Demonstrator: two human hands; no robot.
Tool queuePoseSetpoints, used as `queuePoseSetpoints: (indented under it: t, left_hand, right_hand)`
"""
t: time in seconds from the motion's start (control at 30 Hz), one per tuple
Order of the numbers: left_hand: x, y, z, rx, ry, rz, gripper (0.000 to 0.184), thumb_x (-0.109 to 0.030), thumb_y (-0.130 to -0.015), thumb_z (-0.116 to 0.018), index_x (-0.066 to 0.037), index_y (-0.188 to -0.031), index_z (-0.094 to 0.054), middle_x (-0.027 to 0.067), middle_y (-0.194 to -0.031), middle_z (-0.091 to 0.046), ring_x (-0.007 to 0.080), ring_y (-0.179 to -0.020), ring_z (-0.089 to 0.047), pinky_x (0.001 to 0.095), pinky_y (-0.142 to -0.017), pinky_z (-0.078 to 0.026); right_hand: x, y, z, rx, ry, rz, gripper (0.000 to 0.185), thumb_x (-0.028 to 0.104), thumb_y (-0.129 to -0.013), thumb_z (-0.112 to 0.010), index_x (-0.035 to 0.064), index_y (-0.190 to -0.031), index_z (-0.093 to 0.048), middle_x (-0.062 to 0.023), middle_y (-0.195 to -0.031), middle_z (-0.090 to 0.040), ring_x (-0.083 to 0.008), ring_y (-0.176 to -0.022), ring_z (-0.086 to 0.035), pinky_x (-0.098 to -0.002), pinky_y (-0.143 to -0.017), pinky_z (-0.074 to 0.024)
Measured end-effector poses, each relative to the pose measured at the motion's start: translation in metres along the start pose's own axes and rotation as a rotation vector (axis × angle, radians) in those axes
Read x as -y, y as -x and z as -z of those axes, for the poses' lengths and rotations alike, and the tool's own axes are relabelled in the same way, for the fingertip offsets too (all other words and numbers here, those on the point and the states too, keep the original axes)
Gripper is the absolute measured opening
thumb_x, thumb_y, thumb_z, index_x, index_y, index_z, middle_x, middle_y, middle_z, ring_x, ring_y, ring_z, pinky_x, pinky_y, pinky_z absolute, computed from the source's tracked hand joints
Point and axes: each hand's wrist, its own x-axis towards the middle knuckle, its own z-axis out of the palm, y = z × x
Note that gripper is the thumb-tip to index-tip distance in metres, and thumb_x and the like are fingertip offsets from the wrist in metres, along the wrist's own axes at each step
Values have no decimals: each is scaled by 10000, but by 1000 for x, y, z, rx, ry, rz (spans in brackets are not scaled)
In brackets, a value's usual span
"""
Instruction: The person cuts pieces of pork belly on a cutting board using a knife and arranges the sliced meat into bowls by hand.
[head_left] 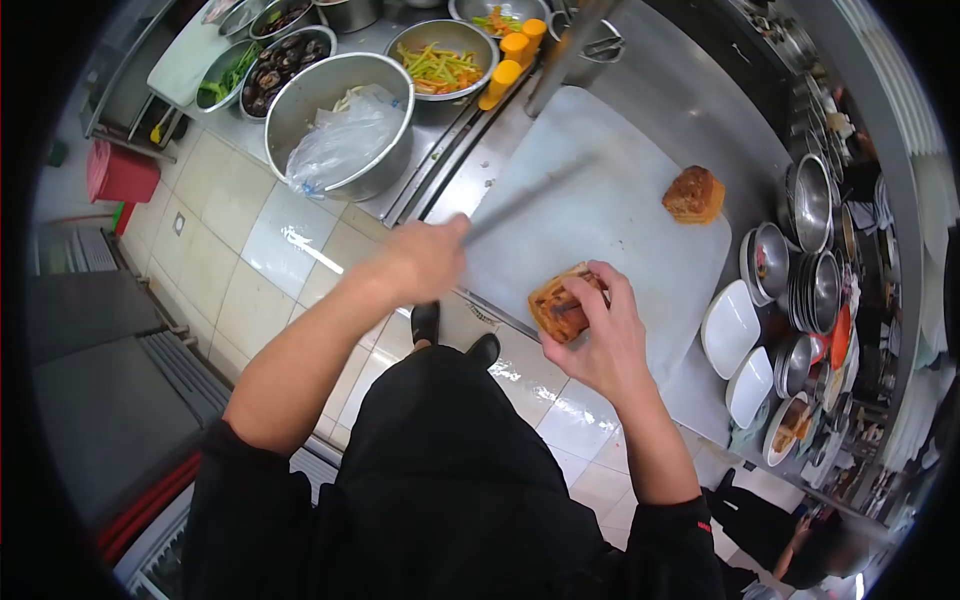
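Observation:
My left hand (430, 260) is closed round the handle of a long knife. The knife's blade (535, 197), blurred by motion, points up and right over a white cutting board (610, 215). At the near edge of the board, my right hand (610, 335) grips a browned, crusty block of food (560, 312) between thumb and fingers; its exact kind I cannot tell. The blade is apart from this block. A second browned block (694, 195) of the same look lies at the board's right side, untouched.
Left of the board stand a big metal pot (340, 125) with a plastic bag, a bowl of cut vegetables (442, 60), a bowl of dark mushrooms (290, 68) and orange-capped bottles (500, 85). White dishes (733, 328) and stacked metal bowls (815, 290) line the right. Another person (765, 525) is lower right.

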Motion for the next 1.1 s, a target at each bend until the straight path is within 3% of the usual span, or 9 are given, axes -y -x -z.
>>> queuePoseSetpoints:
  t: [0.13,0.2,0.3,0.4,0.53,0.67,0.93,1.03,1.1]
  left_hand:
    - [-20,15,13,-133,-11,139,296,-221,-966,-510,-29,-1191,-485,296,-904,-654,483,-859,-638,557,-803,-487]
    - [-36,24,0,-280,17,78,325,-209,-956,-538,-38,-1229,-493,299,-957,-641,480,-846,-642,554,-786,-501]
    - [-63,11,-21,-381,12,8,410,-200,-939,-584,-116,-1326,-478,269,-1016,-595,459,-820,-648,533,-761,-522]
    - [-80,-20,-42,-300,-145,59,515,-241,-932,-623,-214,-1413,-442,223,-1061,-589,410,-915,-661,490,-804,-533]
    - [-80,-28,-47,-255,-209,84,570,-356,-951,-605,-231,-1474,-417,193,-1124,-582,366,-1036,-636,473,-842,-540]
    - [-80,-30,-46,-276,-214,71,565,-377,-946,-614,-229,-1458,-430,194,-1117,-588,364,-1012,-652,471,-826,-543]
    - [-80,-40,-52,-304,-196,79,560,-404,-945,-614,-217,-1446,-445,206,-1103,-597,376,-982,-663,476,-813,-545]
    - [-97,-48,-55,-340,-129,11,592,-414,-944,-616,-187,-1459,-431,229,-1108,-597,385,-988,-658,470,-815,-544]
    - [-101,-30,-47,-420,-26,-201,573,-354,-919,-663,-129,-1412,-474,219,-1080,-611,388,-974,-651,446,-820,-535]
  right_hand:
    - [-55,18,-4,-283,-24,-82,697,182,-604,-879,117,-1224,-568,-217,-1350,-425,-381,-1195,-519,-425,-876,-546]
    - [-71,23,5,-517,91,-90,714,170,-623,-911,54,-1201,-507,-243,-1355,-411,-386,-1218,-486,-429,-957,-502]
    - [-98,45,2,-574,244,-122,762,234,-612,-947,49,-1191,-487,-247,-1362,-402,-406,-1249,-453,-441,-982,-477]
    - [-107,68,-1,-513,127,-180,778,270,-623,-951,42,-1193,-473,-248,-1378,-392,-408,-1255,-449,-457,-968,-475]
    - [-113,80,22,-515,39,-261,770,216,-659,-921,29,-1254,-468,-204,-1361,-435,-360,-1235,-479,-440,-963,-477]
    - [-127,72,45,-504,-14,-299,735,210,-700,-875,13,-1287,-479,-226,-1343,-444,-403,-1249,-459,-467,-1051,-417]
    - [-104,29,45,-542,16,-156,656,234,-750,-793,36,-1312,-518,-210,-1333,-502,-386,-1242,-485,-469,-1044,-405]
    - [-61,0,30,-503,-1,-43,624,237,-745,-801,51,-1286,-552,-184,-1314,-530,-368,-1230,-502,-462,-1026,-408]
    - [-44,-10,19,-461,3,2,611,241,-747,-810,59,-1276,-566,-164,-1292,-553,-356,-1215,-516,-454,-1007,-413]
